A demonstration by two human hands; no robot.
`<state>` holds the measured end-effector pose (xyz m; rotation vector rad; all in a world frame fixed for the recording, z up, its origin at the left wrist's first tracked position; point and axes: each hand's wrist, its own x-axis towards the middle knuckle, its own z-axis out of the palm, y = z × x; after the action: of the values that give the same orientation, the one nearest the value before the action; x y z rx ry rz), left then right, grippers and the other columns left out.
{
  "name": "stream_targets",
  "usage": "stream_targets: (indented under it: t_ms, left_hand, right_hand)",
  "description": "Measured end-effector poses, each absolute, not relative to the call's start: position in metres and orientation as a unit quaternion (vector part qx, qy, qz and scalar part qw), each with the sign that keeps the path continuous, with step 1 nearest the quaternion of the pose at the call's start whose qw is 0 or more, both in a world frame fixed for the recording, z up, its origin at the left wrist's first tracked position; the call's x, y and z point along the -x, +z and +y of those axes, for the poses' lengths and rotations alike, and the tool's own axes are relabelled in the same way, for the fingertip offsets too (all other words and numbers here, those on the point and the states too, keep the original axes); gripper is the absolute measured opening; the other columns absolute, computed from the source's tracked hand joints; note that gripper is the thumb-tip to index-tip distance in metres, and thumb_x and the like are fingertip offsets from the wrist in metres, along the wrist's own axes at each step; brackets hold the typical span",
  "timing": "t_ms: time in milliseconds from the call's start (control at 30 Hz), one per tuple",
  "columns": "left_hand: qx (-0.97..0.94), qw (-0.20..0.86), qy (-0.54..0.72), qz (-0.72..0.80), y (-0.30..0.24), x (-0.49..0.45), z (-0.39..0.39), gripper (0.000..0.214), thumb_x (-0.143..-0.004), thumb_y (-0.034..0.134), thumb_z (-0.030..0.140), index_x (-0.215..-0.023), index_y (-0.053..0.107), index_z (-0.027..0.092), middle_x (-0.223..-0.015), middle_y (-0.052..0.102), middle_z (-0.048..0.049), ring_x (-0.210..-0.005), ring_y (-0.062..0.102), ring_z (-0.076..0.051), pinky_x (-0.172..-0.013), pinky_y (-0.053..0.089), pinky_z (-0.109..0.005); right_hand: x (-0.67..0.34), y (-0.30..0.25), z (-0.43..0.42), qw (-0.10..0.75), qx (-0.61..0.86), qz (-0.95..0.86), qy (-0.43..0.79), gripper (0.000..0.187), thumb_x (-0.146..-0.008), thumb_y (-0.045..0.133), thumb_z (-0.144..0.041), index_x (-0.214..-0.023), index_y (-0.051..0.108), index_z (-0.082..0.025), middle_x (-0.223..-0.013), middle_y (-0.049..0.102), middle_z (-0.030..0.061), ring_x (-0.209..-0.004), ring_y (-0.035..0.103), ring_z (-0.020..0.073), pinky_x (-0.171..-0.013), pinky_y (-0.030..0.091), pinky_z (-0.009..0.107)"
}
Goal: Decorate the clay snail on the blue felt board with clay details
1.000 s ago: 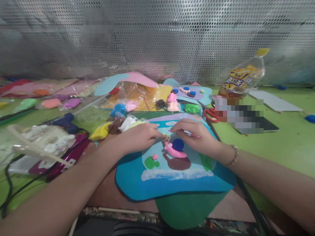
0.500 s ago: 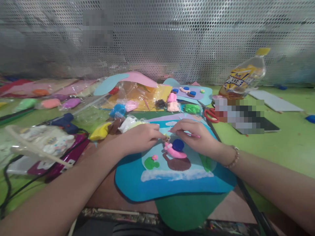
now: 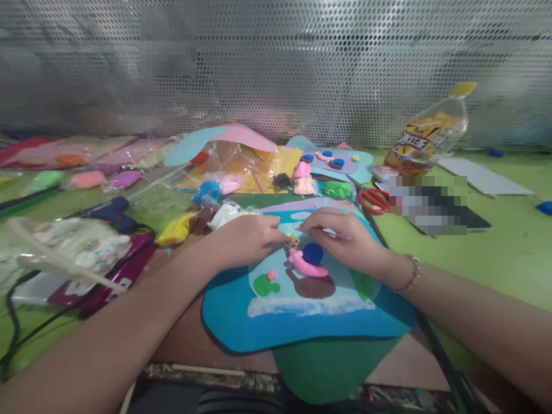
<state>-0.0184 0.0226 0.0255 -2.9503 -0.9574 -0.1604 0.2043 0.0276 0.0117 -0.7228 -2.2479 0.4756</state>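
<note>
My left hand [image 3: 254, 240] is closed, its fingertips at the small pale head [image 3: 292, 242] of a clay snail; anything between them is hidden. My right hand [image 3: 341, 234] grips a thin pink stick-like modelling tool [image 3: 340, 235], its tip pointing left above the head. The snail has a pink clay body [image 3: 311, 267] and a round dark blue shell [image 3: 313, 253]. It sits on a light blue card picture [image 3: 267, 261] with a brown shape [image 3: 318, 286] and a green leaf [image 3: 262, 285] bearing a pink flower. Beneath lies a bigger blue sheet [image 3: 241, 330].
Bagged coloured clay, including a yellow pack [image 3: 176, 229], lies behind my left arm beside a blue glue gun [image 3: 114, 214]. Red-handled scissors [image 3: 373, 200], a phone-like blurred slab [image 3: 472, 215] and a tilted drink bottle [image 3: 425, 138] are at the right. Another snail card [image 3: 351, 167] lies behind.
The view has shifted very slightly. Both hands keep nearly the same place and hold at the snail's head.
</note>
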Motion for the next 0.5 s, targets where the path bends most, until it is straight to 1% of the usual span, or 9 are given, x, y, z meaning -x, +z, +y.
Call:
stream_targets:
  t_ms: [100, 233, 367, 500]
  left_hand:
    - [0.946, 0.007, -0.055, -0.320, 0.0261, 0.0177, 0.0220, 0.033, -0.086, 0.040, 0.012, -0.102, 0.067, 0.023, -0.076, 0.053, -0.0028, -0.070, 0.054, -0.015, -0.059, 0.036, -0.025]
    - [0.936, 0.010, -0.073, -0.343, 0.0280, 0.0169, 0.0218, 0.032, -0.084, 0.040, 0.011, -0.097, 0.069, 0.019, -0.073, 0.052, -0.0027, -0.067, 0.052, -0.015, -0.059, 0.036, -0.025]
    - [0.938, -0.015, -0.073, -0.338, 0.0284, 0.0170, 0.0219, 0.034, -0.084, 0.041, 0.011, -0.102, 0.067, 0.022, -0.074, 0.053, -0.0021, -0.068, 0.053, -0.014, -0.060, 0.037, -0.024]
    - [0.940, -0.037, -0.060, -0.335, 0.0281, 0.0170, 0.0213, 0.033, -0.085, 0.042, 0.014, -0.102, 0.068, 0.024, -0.076, 0.055, -0.0026, -0.072, 0.054, -0.015, -0.062, 0.038, -0.024]
  right_hand:
    - [-0.2041, 0.0119, 0.0277, 0.355, 0.287, -0.870, 0.188, 0.023, -0.081, 0.047, -0.004, -0.086, 0.063, -0.019, -0.084, 0.063, 0.0035, -0.079, 0.059, 0.0134, -0.071, 0.047, 0.027]
    - [-0.2042, 0.0125, 0.0273, 0.353, 0.289, -0.870, 0.189, 0.022, -0.081, 0.047, -0.004, -0.086, 0.063, -0.018, -0.084, 0.063, 0.0036, -0.079, 0.059, 0.0135, -0.071, 0.047, 0.027]
    - [-0.2046, 0.0125, 0.0270, 0.354, 0.289, -0.870, 0.185, 0.021, -0.082, 0.047, -0.005, -0.086, 0.063, -0.018, -0.084, 0.063, 0.0036, -0.079, 0.059, 0.0134, -0.070, 0.047, 0.026]
    - [-0.2047, 0.0122, 0.0270, 0.355, 0.289, -0.870, 0.184, 0.021, -0.082, 0.047, -0.006, -0.086, 0.064, -0.018, -0.084, 0.063, 0.0034, -0.079, 0.059, 0.0136, -0.070, 0.047, 0.026]
